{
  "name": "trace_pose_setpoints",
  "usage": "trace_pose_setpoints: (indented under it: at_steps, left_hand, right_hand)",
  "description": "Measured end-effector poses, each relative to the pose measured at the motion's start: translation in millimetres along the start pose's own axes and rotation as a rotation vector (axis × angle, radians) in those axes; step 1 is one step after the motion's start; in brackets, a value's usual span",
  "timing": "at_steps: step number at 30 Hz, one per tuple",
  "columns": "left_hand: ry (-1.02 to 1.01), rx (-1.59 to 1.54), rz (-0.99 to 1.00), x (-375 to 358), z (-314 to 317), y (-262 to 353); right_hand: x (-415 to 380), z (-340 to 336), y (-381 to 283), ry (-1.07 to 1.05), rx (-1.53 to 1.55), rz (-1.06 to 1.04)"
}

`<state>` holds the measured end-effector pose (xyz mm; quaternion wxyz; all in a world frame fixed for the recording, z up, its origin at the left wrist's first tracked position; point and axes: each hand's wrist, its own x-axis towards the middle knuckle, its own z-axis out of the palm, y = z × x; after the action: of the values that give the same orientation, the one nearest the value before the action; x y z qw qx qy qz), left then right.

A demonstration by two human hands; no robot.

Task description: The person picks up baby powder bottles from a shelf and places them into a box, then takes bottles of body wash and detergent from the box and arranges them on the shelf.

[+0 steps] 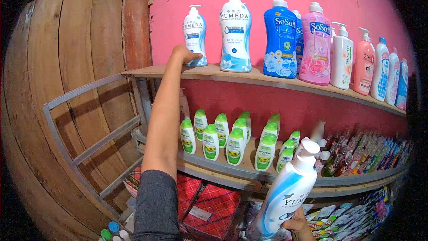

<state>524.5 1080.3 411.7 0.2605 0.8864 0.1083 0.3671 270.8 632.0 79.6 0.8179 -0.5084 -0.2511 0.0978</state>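
Note:
My left hand (pixel 185 55) reaches up to the top shelf and grips the lower part of a white-and-blue Yumeda body wash bottle (pixel 194 30). The thumb lies across its front; the other fingers are mostly hidden. That bottle is upright at the shelf's left end. Just right of it stands a larger Yumeda bottle (pixel 235 33), which I do not touch. Low in front of me, my right hand (pixel 299 226) is wrapped round another Yumeda pump bottle (pixel 285 192), tilted with its pump toward the upper right.
SoSoft bottles in blue (pixel 280 38) and pink (pixel 314 47) and other lotion bottles line the top shelf (pixel 209 72). Below stand green-capped Marina bottles (pixel 235 147) and many small bottles (pixel 356 154). A grey metal frame (pixel 84 89) juts out at left, before a wooden wall.

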Motion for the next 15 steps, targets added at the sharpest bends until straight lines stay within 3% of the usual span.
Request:
trace_pose_setpoints:
  at_steps: [4, 11, 15]
  left_hand:
    - [0.03, -0.002, 0.079, 4, 7, -3]
    - [-0.006, -0.081, 0.039, 22, 23, -15]
    - [-0.01, -0.128, 0.104, -43, -15, 20]
  right_hand:
    - [1, 8, -4, 0.03, -0.007, 0.022]
    - [3, -3, 2, -0.049, -0.012, 0.007]
    - [13, 2, -6, -0.05, -0.098, -0.063]
